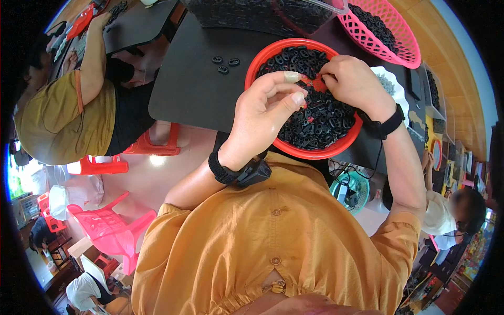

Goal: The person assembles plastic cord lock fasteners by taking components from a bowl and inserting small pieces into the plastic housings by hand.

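Your left hand (pixel 265 107) reaches over the nine o'clock side of a round red basin (pixel 294 153), its fingers curled and its thumb and forefinger held a little apart at the tips. Pale coverings wrap both of those fingertips; you cannot tell whether a small piece sits between them. Your right hand (pixel 349 79) is bent down into the basin at two o'clock, fingers curled together over the contents, their tips too hidden to tell what they pinch. The basin holds many small black oval pieces (pixel 325 118), with a few red specks among them, and stands on a dark bench (pixel 191 92).

Taking clock directions from the basin, three loose black ovals (pixel 222 69) lie on the bench at ten o'clock. A clear box (pixel 252 18) of dark pieces stands at eleven, a pink lattice basket (pixel 412 44) of black pieces between one and two, and a white fluted dish (pixel 400 102) at three. Below the bench, at five, is a green basket (pixel 362 197). Well apart, at nine, a co-worker (pixel 63 118) sits at another bench (pixel 134 29).
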Motion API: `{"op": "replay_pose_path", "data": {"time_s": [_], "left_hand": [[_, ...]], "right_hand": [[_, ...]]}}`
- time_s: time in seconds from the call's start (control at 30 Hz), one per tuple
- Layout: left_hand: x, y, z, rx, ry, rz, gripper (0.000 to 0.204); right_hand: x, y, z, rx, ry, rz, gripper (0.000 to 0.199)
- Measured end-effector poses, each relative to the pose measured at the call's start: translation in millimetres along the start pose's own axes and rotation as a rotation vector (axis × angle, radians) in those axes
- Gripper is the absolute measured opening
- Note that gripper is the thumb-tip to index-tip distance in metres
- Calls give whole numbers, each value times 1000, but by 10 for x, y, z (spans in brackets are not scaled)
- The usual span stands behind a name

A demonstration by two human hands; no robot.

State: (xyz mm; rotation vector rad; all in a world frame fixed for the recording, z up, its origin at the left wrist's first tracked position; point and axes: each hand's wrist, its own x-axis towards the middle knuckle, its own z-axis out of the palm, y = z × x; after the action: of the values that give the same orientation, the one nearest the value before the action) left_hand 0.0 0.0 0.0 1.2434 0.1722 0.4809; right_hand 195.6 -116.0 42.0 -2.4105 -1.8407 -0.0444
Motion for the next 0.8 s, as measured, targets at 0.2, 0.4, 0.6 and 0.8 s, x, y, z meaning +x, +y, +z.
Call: {"op": "replay_pose_path", "data": {"time_s": [0.2, 0.4, 0.6, 0.8], "left_hand": [[11, 23, -15, 18, 4, -14, 28], [-5, 21, -9, -6, 9, 1, 28], [118, 160, -11, 36, 6, -162, 26], [265, 295, 45, 9, -44, -84, 20]], "right_hand": [[98, -96, 6, 12, 11, -43, 12], [164, -44, 40, 32, -107, 85, 13], [-84, -357, -216, 346, 167, 12, 10], [-161, -606, -387, 341, 384, -140, 9]]}}
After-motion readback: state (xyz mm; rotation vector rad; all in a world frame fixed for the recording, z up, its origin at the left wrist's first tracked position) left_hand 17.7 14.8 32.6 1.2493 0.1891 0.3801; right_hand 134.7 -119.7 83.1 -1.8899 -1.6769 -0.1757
